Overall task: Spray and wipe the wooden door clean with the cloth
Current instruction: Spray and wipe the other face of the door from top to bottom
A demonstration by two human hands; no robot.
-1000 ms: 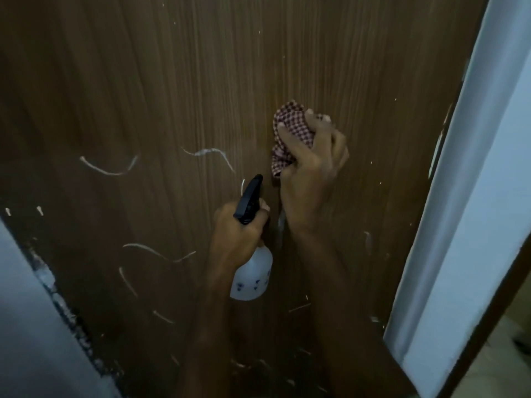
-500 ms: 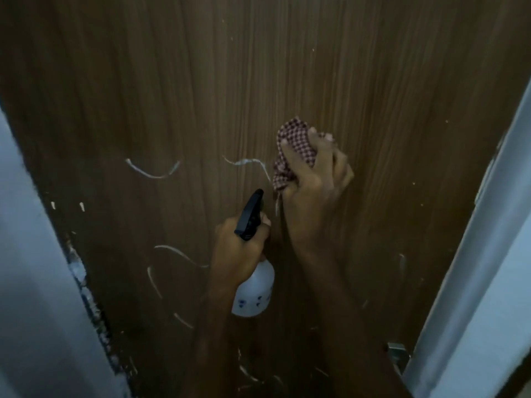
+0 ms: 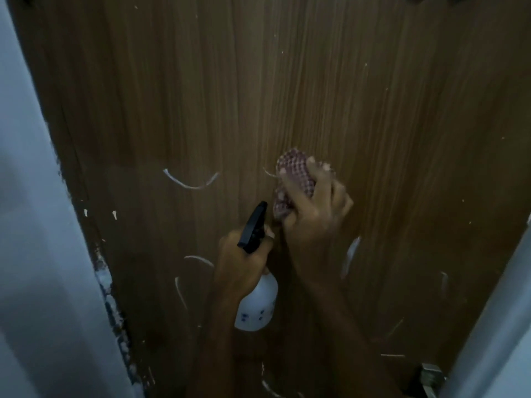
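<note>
A brown wood-grain door [image 3: 287,81] stood upright and filled most of the frame, its grain running top to bottom and its lower half streaked with curved white marks. Against it, near the middle, a bunched red-and-white checked cloth [image 3: 290,168] was pressed flat to the wood under the person's right hand [image 3: 313,214], fingers curled over the wad and thumb clamped along its left side. The nearest white streak [image 3: 191,183], a shallow arc, lay to the left of the cloth at about the same height; a thinner mark touched the cloth's left edge. Another pale smear [image 3: 350,254] sat below and just right of the wrist. Of the two hands, the right was plainly the closer to each.

Just below and left of the cloth, the left hand [image 3: 238,262] gripped a white plastic spray bottle with a black trigger head [image 3: 255,300], fingers wrapped round its neck, the nozzle angled up toward the door. Whether a finger rested on the trigger could not be told.

A pale wall [image 3: 43,254] bordered the door on the left, a light frame [image 3: 488,326] on the right, with a metal fitting [image 3: 429,374] near the bottom corner.
</note>
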